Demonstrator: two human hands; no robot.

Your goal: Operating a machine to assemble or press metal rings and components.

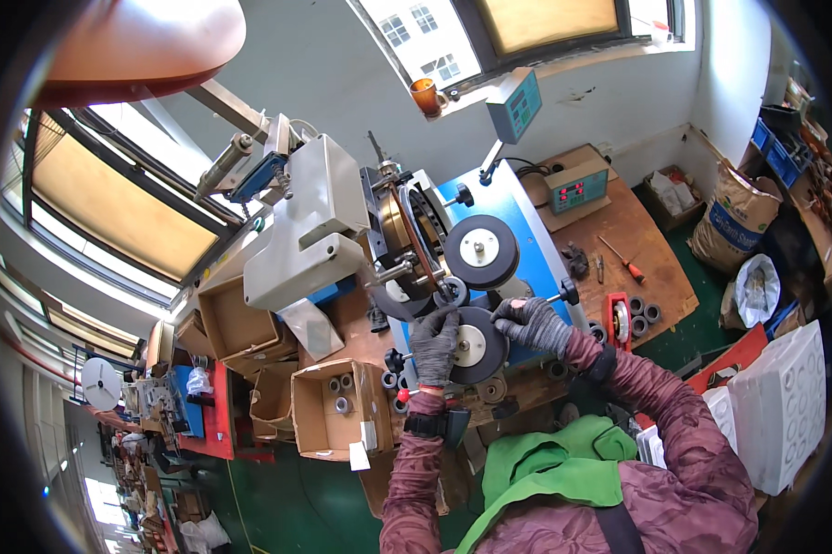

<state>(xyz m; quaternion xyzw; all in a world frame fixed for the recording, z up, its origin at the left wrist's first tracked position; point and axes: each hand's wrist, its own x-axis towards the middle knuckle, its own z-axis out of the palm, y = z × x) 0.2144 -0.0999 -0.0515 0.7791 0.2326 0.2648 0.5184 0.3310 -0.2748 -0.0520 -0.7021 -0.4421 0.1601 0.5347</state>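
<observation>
Both my hands wear grey gloves and work at a winding machine with a pale housing (pixel 319 198). My left hand (pixel 433 346) lies beside the lower black roller (pixel 492 353), its fingers closed and their tips just under a small grey ring (pixel 453 292). What those fingertips grip is hidden. To the right, my right hand (pixel 536 325) is closed in a pinch over the blue machine plate (pixel 538 268); anything in the pinch is too small to make out. The upper black roller (pixel 503 268) touches or nearly touches the ring. Behind the ring stands a large upright winding hoop (pixel 399 226).
A cardboard box (pixel 305 415) with several grey rings stands left of my left hand. Right of the machine, a wooden table (pixel 651 249) bears a display box (pixel 579 192), a screwdriver (pixel 634 271), a red tape dispenser (pixel 618 319) and more rings (pixel 651 312). Black knobs (pixel 569 292) jut out nearby.
</observation>
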